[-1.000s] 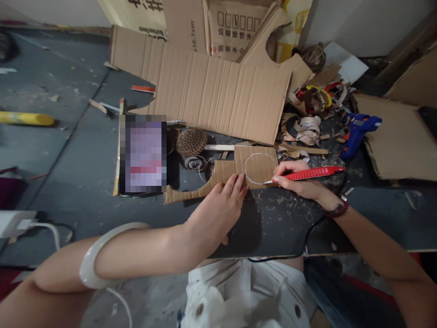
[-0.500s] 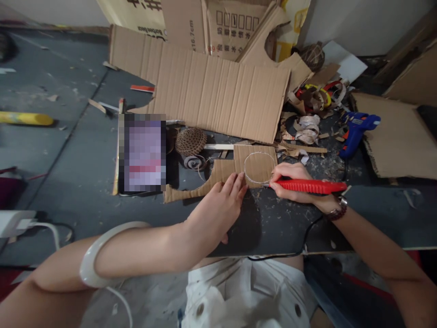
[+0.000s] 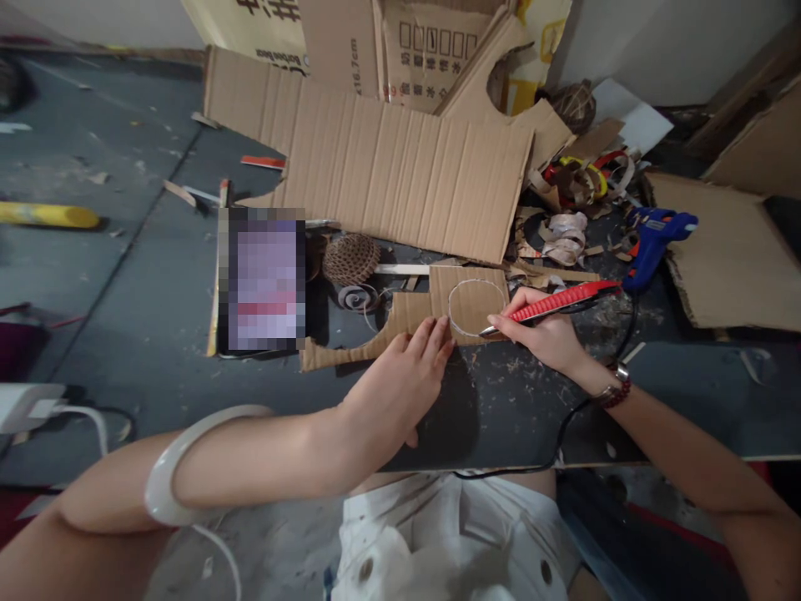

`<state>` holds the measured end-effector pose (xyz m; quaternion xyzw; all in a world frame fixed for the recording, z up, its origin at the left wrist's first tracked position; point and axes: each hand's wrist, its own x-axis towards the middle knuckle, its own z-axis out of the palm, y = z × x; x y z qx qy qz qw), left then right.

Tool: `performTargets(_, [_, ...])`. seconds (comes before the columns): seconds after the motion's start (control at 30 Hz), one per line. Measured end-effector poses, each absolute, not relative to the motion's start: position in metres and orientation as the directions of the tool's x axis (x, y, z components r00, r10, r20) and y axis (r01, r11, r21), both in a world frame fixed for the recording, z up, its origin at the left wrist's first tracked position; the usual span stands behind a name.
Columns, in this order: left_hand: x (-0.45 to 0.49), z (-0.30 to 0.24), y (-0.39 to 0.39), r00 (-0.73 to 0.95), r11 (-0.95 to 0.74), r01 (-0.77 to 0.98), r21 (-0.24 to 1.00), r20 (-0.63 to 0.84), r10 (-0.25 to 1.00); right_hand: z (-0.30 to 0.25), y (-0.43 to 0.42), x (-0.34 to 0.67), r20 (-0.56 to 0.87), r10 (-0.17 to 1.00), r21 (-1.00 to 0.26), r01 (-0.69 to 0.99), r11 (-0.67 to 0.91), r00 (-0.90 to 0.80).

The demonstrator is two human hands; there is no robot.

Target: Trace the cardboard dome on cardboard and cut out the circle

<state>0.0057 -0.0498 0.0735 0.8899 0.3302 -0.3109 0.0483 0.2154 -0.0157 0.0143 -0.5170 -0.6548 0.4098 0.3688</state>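
A piece of cardboard (image 3: 410, 310) with a curved cut-out on its left lies flat on the dark table, a white circle outlined on its right part. My left hand (image 3: 400, 392) lies on its lower edge, fingers stretched out and pressing it down. In my right hand (image 3: 551, 338) is a red utility knife (image 3: 556, 302), gripped like a pen. Its blade tip meets the cardboard at the lower edge of the circle, and the handle slants up to the right.
A large corrugated sheet (image 3: 400, 167) lies behind. On the right are a blue glue gun (image 3: 656, 242), paper scraps (image 3: 566, 238) and a cardboard slab (image 3: 738, 250). A blurred-out screen (image 3: 266, 284), a woven cardboard dome (image 3: 351, 259) and a paper coil (image 3: 358, 297) stand left of the workpiece.
My right hand has turned the utility knife, so its handle now tilts up to the right instead of lying level. The blade tip has shifted slightly left. My left hand stays put.
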Motion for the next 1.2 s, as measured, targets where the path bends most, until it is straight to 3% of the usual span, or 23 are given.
performTargets(0.13, [0.006, 0.073, -0.049, 0.584, -0.773, 0.624, -0.116, -0.589, 0.559, 0.013, -0.015, 0.217, 0.111, 0.969, -0.908, 0.374, 0.190, -0.221])
performTargets(0.5, [0.004, 0.073, -0.050, 0.589, -0.774, 0.625, -0.105, -0.588, 0.555, 0.010, -0.015, 0.218, 0.093, 0.975, -0.936, 0.317, 0.155, -0.202])
performTargets(0.97, [0.006, 0.074, -0.049, 0.579, -0.774, 0.622, -0.113, -0.598, 0.553, 0.010, -0.025, 0.210, 0.169, 0.969, -0.879, 0.417, 0.231, -0.179])
performTargets(1.2, [0.005, 0.072, -0.051, 0.596, -0.765, 0.637, -0.099, -0.567, 0.569, 0.007, -0.020, 0.209, 0.160, 0.973, -0.911, 0.355, 0.211, -0.169])
